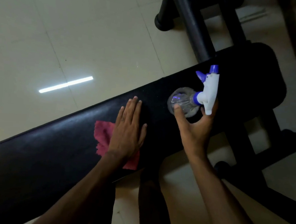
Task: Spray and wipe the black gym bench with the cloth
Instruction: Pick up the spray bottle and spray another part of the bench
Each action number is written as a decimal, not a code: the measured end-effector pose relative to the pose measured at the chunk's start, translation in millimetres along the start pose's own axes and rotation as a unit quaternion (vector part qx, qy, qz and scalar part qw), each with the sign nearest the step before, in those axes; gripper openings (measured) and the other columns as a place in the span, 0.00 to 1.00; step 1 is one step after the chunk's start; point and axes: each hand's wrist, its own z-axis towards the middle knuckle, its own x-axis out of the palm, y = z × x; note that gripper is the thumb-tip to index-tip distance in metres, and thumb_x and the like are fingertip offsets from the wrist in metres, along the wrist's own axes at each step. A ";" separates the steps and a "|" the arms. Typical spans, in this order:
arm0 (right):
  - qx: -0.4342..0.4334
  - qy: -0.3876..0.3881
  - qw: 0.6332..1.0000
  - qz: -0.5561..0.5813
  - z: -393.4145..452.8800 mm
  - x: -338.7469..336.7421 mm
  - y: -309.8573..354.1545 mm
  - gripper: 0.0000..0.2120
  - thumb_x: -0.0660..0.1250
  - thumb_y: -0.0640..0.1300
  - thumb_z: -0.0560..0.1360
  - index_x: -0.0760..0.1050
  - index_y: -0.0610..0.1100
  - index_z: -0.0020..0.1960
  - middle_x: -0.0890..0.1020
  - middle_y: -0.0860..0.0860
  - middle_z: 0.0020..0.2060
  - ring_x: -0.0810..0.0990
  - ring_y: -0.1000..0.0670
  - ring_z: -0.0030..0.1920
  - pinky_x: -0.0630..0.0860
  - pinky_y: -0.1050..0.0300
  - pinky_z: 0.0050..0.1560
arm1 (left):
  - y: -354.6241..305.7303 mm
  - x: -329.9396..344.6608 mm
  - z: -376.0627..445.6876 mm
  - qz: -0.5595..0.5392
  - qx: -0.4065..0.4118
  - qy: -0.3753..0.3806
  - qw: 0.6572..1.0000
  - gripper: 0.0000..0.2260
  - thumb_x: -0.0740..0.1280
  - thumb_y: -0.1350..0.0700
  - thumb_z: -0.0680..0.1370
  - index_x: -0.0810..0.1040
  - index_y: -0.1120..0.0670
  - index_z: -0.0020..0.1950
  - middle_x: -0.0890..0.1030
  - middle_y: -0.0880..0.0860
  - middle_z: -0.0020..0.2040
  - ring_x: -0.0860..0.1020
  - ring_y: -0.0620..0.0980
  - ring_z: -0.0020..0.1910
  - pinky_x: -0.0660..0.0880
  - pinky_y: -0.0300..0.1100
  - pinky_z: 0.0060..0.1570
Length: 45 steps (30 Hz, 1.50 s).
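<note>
Overhead, the black bench (40,148) is seen crossing the view diagonally. The left hand (129,133) is laid flat, fingers apart, on the red cloth (103,136) resting on the padding. The right hand (196,129) is loosely curled around a clear spray bottle (184,101) standing on the bench, not clamped tight. A faint sheen is visible, but whether spraying has been done cannot be told; most wiping seems left.
</note>
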 end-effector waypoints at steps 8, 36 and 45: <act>-0.076 0.074 0.994 0.011 62.0 1.2 -3.7 0.25 0.66 0.52 0.75 0.75 0.35 0.64 0.83 0.43 0.52 0.83 0.46 0.53 0.80 0.43 0.56 | -22.2 39.7 26.8 0.096 -0.044 0.014 0.994 0.32 0.53 0.45 0.82 0.56 0.62 0.81 0.55 0.61 0.82 0.52 0.57 0.82 0.47 0.58 0.80; 0.170 0.289 0.942 0.022 -4.6 -80.7 -48.2 0.07 0.62 0.39 0.65 0.77 0.46 0.39 0.72 0.60 0.24 0.68 0.58 0.25 0.66 0.67 0.30 | -30.3 35.7 29.0 0.071 -0.094 0.023 0.993 0.35 0.57 0.44 0.81 0.51 0.60 0.82 0.53 0.57 0.83 0.49 0.53 0.82 0.41 0.51 0.80; 0.232 0.143 0.960 0.064 20.8 -106.7 -50.7 0.10 0.60 0.39 0.64 0.79 0.48 0.41 0.72 0.49 0.27 0.69 0.49 0.28 0.67 0.59 0.29 | -38.3 36.1 34.6 0.100 -0.079 0.065 0.990 0.37 0.51 0.40 0.81 0.47 0.61 0.82 0.48 0.59 0.83 0.45 0.54 0.82 0.40 0.56 0.80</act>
